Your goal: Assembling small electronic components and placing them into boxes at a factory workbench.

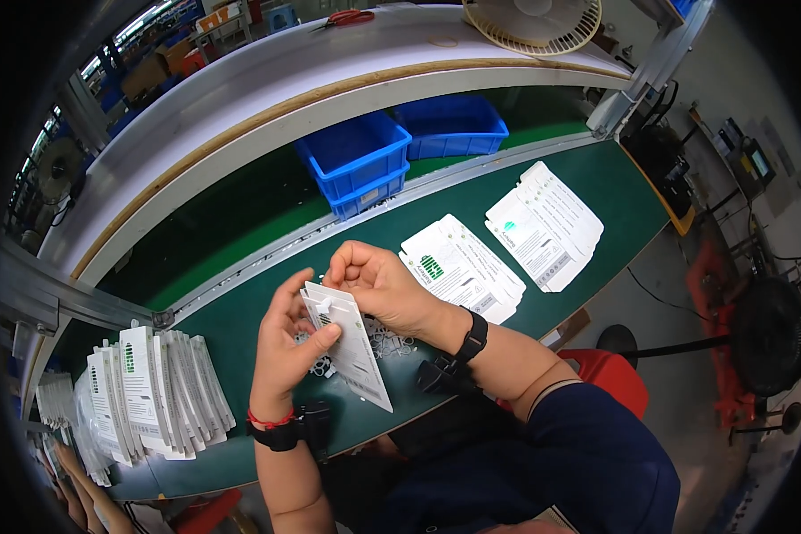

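My left hand (pixel 287 343) grips a flat white printed package (pixel 351 351) by its upper end, thumb across the front. My right hand (pixel 378 283) pinches the small white hanger tab at the top of that same package. Beneath the hands, small clear plastic pieces (pixel 392 338) lie scattered on the green table (pixel 240 311). Both wrists wear dark bands, and the left also has a red cord.
A row of white packages (pixel 156 392) stands at the left. Two fanned stacks of flat white cartons (pixel 465 267) (pixel 546 224) lie at the right. Two blue bins (pixel 358 160) (pixel 454 125) sit behind on the conveyor. A fan (pixel 532 22) and red scissors (pixel 347 16) rest on the shelf.
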`<state>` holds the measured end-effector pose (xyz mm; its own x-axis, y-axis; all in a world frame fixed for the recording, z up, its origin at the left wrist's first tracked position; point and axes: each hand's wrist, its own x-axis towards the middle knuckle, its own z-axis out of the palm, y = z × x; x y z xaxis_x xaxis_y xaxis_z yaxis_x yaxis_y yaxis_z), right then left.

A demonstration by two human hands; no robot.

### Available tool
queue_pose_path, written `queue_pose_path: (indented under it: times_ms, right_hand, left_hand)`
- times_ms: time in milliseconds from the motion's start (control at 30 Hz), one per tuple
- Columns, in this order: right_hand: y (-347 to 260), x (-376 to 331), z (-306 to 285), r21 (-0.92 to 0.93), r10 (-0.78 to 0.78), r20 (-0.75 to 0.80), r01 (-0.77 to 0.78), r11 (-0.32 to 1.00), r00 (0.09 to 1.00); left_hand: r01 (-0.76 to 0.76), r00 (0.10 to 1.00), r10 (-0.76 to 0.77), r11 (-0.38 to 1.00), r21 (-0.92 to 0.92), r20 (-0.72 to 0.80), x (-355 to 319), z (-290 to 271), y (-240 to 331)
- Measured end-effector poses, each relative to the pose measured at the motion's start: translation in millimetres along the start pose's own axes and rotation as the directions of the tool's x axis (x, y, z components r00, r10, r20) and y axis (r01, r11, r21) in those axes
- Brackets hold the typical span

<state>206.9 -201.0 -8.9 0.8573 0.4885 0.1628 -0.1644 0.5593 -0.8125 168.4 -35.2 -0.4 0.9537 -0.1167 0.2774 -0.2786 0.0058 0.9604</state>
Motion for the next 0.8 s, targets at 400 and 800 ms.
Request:
queue_pose_path:
  times_ms: [400,800]
  right_hand:
    - [4,5,-4,-0.184,0.036,-0.061,-0.047,0.982,0.997]
    - [10,-3,-4,-0.414,0.178,0.107,-0.119,0.903,0.978]
  left_hand:
    - [0.033,0.975,-0.076,0.979,-0.199,-0.208,-1,-13,-2]
    - [0.031,0.997,-0.066,0.81,-0.585,-0.038,-2,-19,-6]
